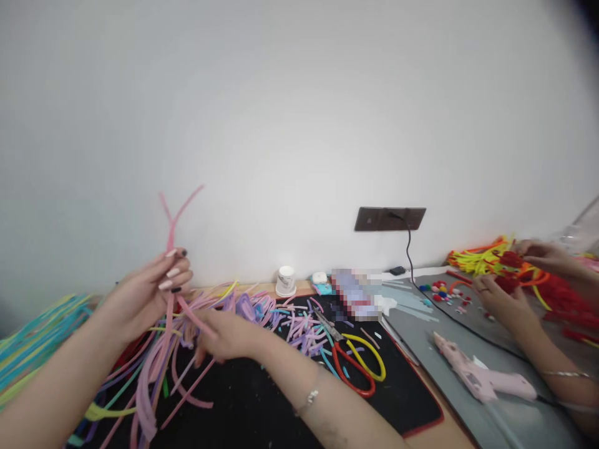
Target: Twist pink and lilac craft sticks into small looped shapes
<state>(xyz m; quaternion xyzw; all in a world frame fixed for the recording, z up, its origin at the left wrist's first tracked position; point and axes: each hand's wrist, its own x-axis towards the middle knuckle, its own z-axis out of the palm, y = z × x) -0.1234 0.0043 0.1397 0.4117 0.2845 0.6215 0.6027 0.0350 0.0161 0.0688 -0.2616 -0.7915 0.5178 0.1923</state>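
My left hand is closed around pink fuzzy stems, whose two upper ends spread apart above the fingers and whose lower parts hang down. Just below and to the right, my right hand is partly turned away, its fingers near the lower stems; what they grip is hidden. Under both hands lies a heap of pink, purple and yellow stems on a black mat. Short cut pieces are scattered right of my right hand, beside scissors with red and yellow handles.
Blue and yellow stems lie at the left. Behind the mat stand a paper cup and a white case. A pink glue gun and black cable are at right, near another person's hands holding red pieces.
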